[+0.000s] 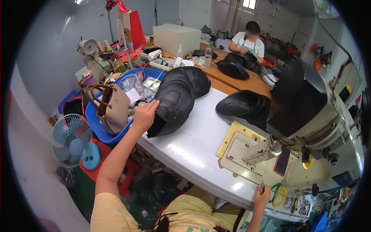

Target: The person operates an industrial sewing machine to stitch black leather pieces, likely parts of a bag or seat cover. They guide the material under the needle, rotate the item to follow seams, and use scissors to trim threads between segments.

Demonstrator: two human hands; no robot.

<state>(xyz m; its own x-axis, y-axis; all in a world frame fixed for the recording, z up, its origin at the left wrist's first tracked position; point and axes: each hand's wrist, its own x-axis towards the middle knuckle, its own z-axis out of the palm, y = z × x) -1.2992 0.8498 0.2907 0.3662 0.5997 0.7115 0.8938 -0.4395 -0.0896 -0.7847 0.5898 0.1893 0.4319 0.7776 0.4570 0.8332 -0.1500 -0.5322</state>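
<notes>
My left hand point(145, 116) grips the near left edge of a black leather-like curved piece point(174, 106), its fingertips over the edge. This piece lies at the front of an overlapping row of similar black pieces point(197, 79) on the white table. At the table's front edge, my right hand point(262, 198) is closed round a small metal-tipped tool point(262, 188), mostly hidden by the fingers. Scissors with green and yellow handles point(279, 196) lie just right of that hand. A second stack of black curved pieces point(243, 106) sits further back, beside the sewing machine.
A sewing machine point(253, 152) with a dark-covered head occupies the right, a phone point(282, 159) by its base. On the left are a blue tub point(101, 129) holding a beige handbag point(116, 110), and a fan point(73, 141). Another person point(247, 44) works at the far wooden table.
</notes>
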